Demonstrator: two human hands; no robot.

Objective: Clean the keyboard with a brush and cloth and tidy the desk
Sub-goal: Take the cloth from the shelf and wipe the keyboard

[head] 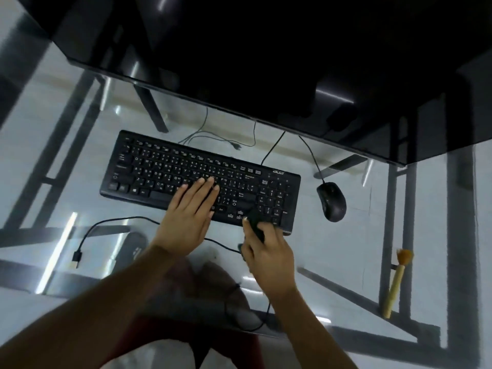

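A black keyboard (pixel 165 169) lies slanted on the glass desk (pixel 332 249). My left hand (pixel 190 211) rests flat on its lower middle keys, fingers together and holding nothing. My right hand (pixel 266 251) sits at the keyboard's lower right corner, closed around a small dark object (pixel 256 222) that I cannot identify; it touches the keys near the number pad. A wooden-handled brush (pixel 396 280) with orange bristles lies at the right of the desk, well apart from both hands. No cloth can be made out.
A black mouse (pixel 331 201) lies right of the keyboard, its cord running back under a dark monitor (pixel 266 62). A loose black USB cable (pixel 87 235) curls at the front left. The desk's dark frame and the floor show through the glass.
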